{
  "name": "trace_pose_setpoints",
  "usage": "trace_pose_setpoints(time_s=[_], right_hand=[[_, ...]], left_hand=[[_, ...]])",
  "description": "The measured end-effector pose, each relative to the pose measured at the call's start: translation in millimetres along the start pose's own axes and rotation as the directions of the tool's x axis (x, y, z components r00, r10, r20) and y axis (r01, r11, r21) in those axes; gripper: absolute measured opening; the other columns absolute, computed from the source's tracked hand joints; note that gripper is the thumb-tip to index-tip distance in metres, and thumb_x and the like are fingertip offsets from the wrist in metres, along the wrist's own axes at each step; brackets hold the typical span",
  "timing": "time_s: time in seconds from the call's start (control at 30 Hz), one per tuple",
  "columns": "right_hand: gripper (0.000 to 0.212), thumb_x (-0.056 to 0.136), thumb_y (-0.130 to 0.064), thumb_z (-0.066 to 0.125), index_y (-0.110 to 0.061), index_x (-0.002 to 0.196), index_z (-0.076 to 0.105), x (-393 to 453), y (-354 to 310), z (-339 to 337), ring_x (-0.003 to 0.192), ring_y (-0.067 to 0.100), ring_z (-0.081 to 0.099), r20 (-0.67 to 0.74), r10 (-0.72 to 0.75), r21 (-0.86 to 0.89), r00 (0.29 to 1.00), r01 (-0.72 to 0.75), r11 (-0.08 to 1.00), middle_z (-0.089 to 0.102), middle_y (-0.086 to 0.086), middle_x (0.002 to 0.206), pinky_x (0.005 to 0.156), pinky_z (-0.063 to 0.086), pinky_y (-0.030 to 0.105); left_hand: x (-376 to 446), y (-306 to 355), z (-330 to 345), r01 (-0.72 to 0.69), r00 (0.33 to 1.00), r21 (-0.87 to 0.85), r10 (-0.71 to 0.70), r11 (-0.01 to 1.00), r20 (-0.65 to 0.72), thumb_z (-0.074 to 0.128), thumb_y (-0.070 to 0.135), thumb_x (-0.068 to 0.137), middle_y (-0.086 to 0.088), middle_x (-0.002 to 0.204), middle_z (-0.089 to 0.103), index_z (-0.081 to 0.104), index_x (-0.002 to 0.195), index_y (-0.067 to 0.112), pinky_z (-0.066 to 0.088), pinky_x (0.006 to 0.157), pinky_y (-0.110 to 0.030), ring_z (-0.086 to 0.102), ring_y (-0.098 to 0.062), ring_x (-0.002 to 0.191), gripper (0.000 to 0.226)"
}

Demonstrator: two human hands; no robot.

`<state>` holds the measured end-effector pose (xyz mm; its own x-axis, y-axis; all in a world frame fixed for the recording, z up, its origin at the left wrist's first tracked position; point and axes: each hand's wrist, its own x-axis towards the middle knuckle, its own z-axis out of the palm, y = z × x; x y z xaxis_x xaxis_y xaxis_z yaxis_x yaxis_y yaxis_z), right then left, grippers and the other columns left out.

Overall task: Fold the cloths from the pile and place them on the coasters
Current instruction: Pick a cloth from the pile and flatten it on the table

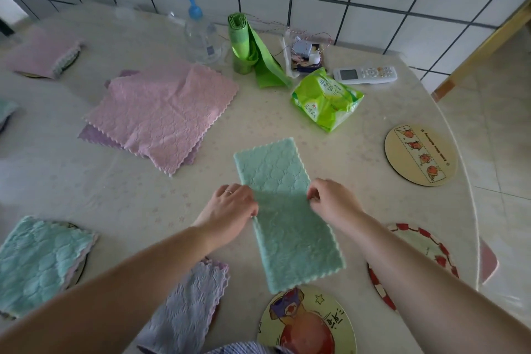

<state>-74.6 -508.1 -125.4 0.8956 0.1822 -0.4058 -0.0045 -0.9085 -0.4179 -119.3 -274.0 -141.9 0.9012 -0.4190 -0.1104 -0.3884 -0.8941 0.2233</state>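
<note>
A person is working at a table [359,138], midway through folding a green cloth [290,213] that is lying as a long strip near the front edge. The left hand [234,207] is pinching the strip's left side at its middle, fingers curled over the hem; the right hand [330,201] is pinching the right side opposite, fingertips tucked on the fabric. The strip's long axis is running from the front edge toward the back wall, tilting slightly left at the far end; the near end is just touching the front coaster [321,322].

Judging by the grip, the next fold is halving the strip into a square. Doing it well is likely meaning holding both pinches level, carrying one end over the other, matching the scalloped corners, then pressing the crease flat.

To the left, folded cloths are already covering coasters along the left and front-left edges; the pink pile [161,112] is waiting toward the back left. To the right, two bare coasters, one striped [431,250] and one tan [421,155], are sitting along the right edge.
</note>
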Motion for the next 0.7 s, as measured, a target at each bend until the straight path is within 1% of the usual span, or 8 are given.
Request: trace_pose_setpoints(time_s=[0.13,0.23,0.33,0.43,0.5,0.57,0.63,0.7], right_hand=[[0.01,0.087,-0.013,0.057,-0.017,0.096,0.057,-19.0,3.4,21.3,0.073,0.009,0.055,0.002,0.105,0.245,0.995,-0.102,0.964,0.059,-0.006,0.09,0.059,0.039,0.019],[0.012,0.089,-0.017,0.058,-0.019,0.099,0.051,-35.4,6.4,31.2,0.072,0.008,0.057,0.006,0.156,0.41,0.988,-0.145,0.901,0.057,-0.006,0.089,0.061,0.05,0.024],[0.012,0.09,-0.019,0.056,-0.023,0.1,0.052,-55.2,9.5,38.6,0.089,0.022,0.065,0.074,0.096,0.454,0.993,-0.119,0.883,0.056,-0.013,0.097,0.076,0.057,0.035],[0.013,0.092,-0.017,0.052,-0.026,0.1,0.056,-73.8,6.6,45.4,0.1,0.022,0.062,0.16,0.027,0.488,0.987,-0.103,0.867,0.056,-0.017,0.1,0.08,0.055,0.029],[0.017,0.094,-0.016,0.049,-0.025,0.104,0.06,-84.9,1.4,46.0,0.092,0.016,0.062,0.177,0.059,0.539,0.982,-0.147,0.83,0.058,-0.014,0.107,0.075,0.053,0.025],[0.022,0.095,-0.015,0.045,-0.021,0.102,0.065,-95.5,-5.2,42.4,0.085,0.012,0.058,0.216,0.168,0.704,0.962,-0.273,0.656,0.06,-0.008,0.108,0.071,0.048,0.023],[0.024,0.095,-0.013,0.044,-0.014,0.099,0.068,-104.8,-10.0,36.4,0.079,0.02,0.06,0.345,0.229,0.863,0.91,-0.403,0.303,0.063,0.008,0.104,0.067,0.05,0.033],[0.024,0.092,-0.009,0.046,-0.004,0.1,0.068,-114.7,-12.9,31.7,0.073,0.027,0.061,0.462,0.221,0.88,0.859,-0.475,0.006,0.064,0.022,0.102,0.062,0.05,0.036]], left_hand=[[6.6,-6.7,-7.9,0.083,0.995,0.033,-0.085,0.996,0.045,0.056,0.024,0.089,0.005,0.115,0.053,0.063,0.109,0.028,0.032,0.103,-0.034,0.046,-0.016,0.114,0.022],[-2.8,-0.6,-3.1,0.198,0.98,-0.117,-0.194,0.973,0.046,0.049,0.019,0.092,0.006,0.114,0.055,0.061,0.111,0.028,0.039,0.098,-0.033,0.051,-0.015,0.109,0.023],[-22.5,10.9,2.1,0.275,0.961,-0.294,-0.262,0.915,0.086,0.045,0.017,0.094,0.006,0.115,0.06,0.056,0.119,0.026,0.046,0.09,-0.034,0.06,-0.015,0.097,0.029],[-41.5,19.4,6.8,0.287,0.957,-0.381,-0.25,0.879,0.146,0.044,0.015,0.094,0.006,0.11,0.06,0.051,0.126,0.027,0.05,0.08,-0.03,0.059,-0.013,0.09,0.036],[-49.2,22.5,8.2,0.281,0.959,-0.41,-0.234,0.868,0.163,0.043,0.009,0.092,0.006,0.112,0.059,0.052,0.127,0.03,0.049,0.086,-0.032,0.057,-0.013,0.097,0.042],[-54.4,25.3,10.8,0.211,0.972,-0.309,-0.167,0.927,0.163,0.041,0.002,0.088,0.007,0.119,0.055,0.049,0.131,0.032,0.041,0.098,-0.032,0.05,-0.013,0.111,0.053],[-59.6,29.3,11.9,0.153,0.982,-0.198,-0.127,0.968,0.139,0.042,0.0,0.085,0.009,0.123,0.049,0.042,0.135,0.035,0.034,0.103,-0.03,0.041,-0.012,0.118,0.061],[-64.4,34.1,10.5,0.138,0.987,-0.146,-0.125,0.98,0.098,0.045,0.004,0.085,0.008,0.128,0.044,0.038,0.137,0.038,0.03,0.105,-0.031,0.035,-0.014,0.123,0.062]])
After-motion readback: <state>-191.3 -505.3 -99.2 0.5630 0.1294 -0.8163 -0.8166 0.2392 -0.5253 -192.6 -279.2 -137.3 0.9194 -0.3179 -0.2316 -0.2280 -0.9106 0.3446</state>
